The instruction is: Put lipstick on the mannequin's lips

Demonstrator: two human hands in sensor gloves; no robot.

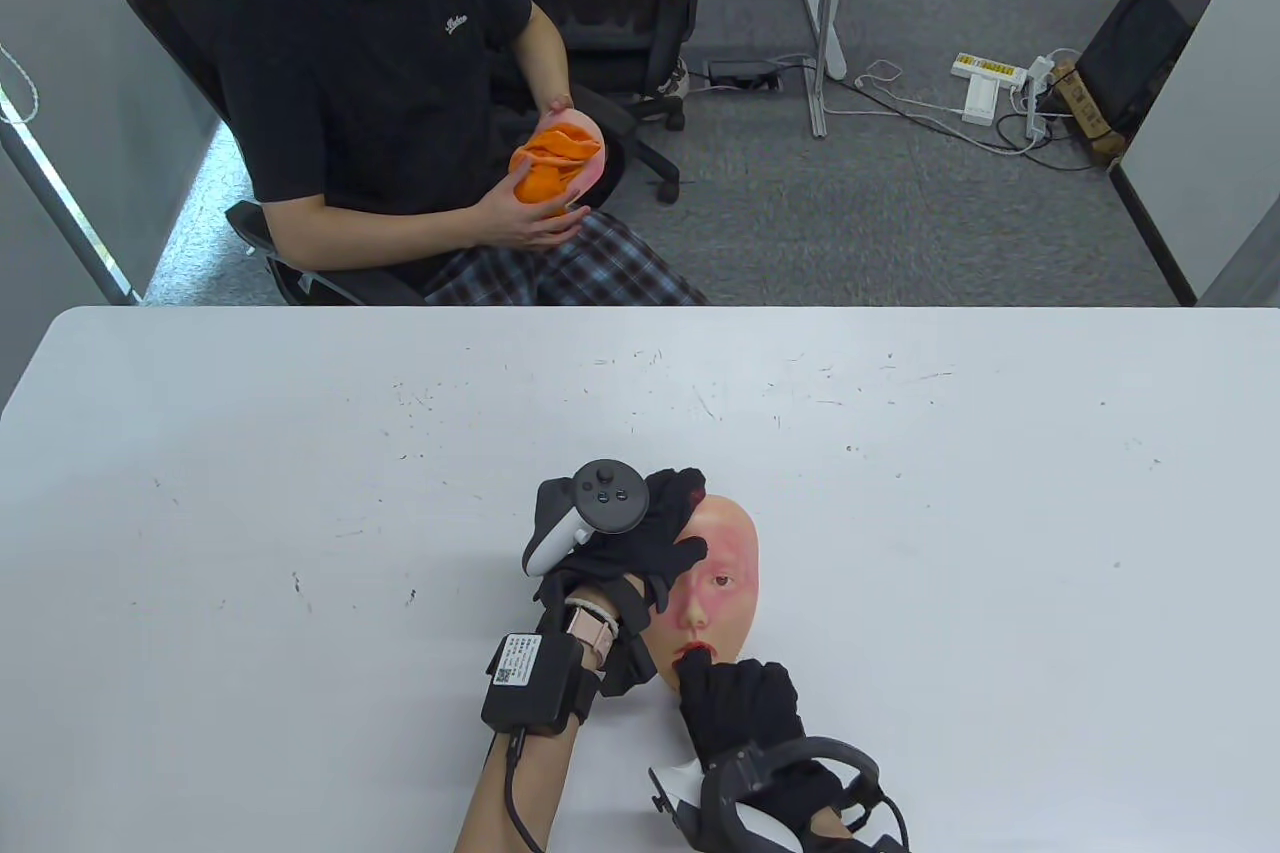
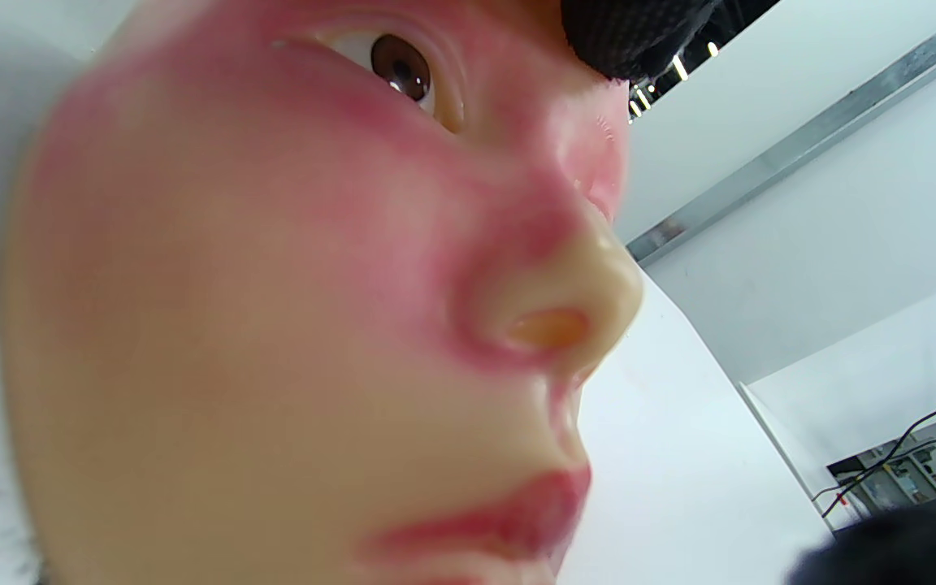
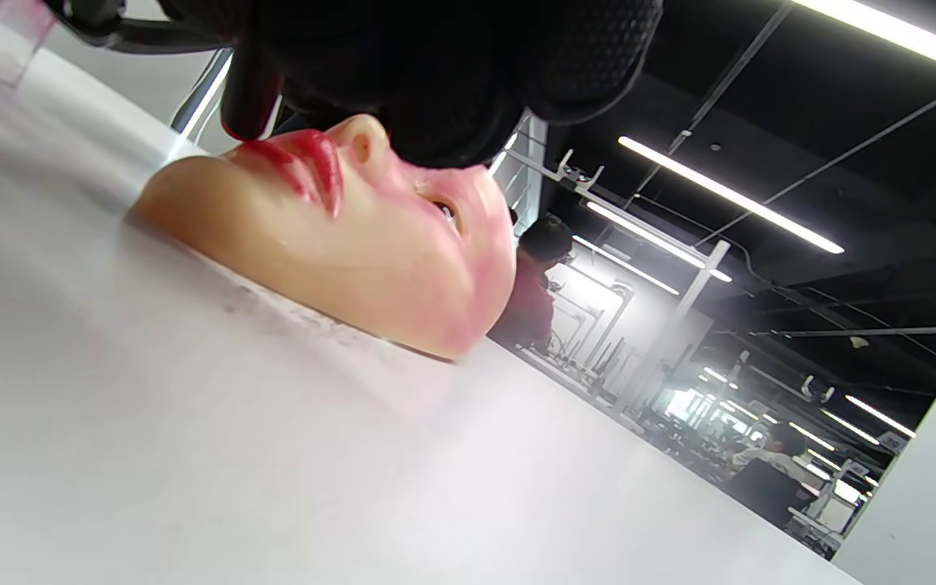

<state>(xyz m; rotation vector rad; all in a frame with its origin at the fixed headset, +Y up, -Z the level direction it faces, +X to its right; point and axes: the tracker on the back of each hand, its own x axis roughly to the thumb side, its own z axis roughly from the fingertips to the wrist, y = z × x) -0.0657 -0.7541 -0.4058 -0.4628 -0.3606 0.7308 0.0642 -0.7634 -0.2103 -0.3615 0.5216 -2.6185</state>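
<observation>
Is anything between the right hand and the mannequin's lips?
Yes: a dark lipstick, gripped by the right hand, with its tip on the mannequin face's lips. The right wrist view shows it.

Seen low across a white table (image 3: 192,455): a mannequin face (image 3: 370,252) lying face-up, cheek and forehead flushed pink, lips (image 3: 309,166) red. Above it, a black-gloved right hand (image 3: 435,73) filling the top edge, gripping a dark lipstick (image 3: 247,97) with its tip touching the lips, or perhaps just beside them. Beyond, blurred ceiling lights (image 3: 728,203).
</observation>
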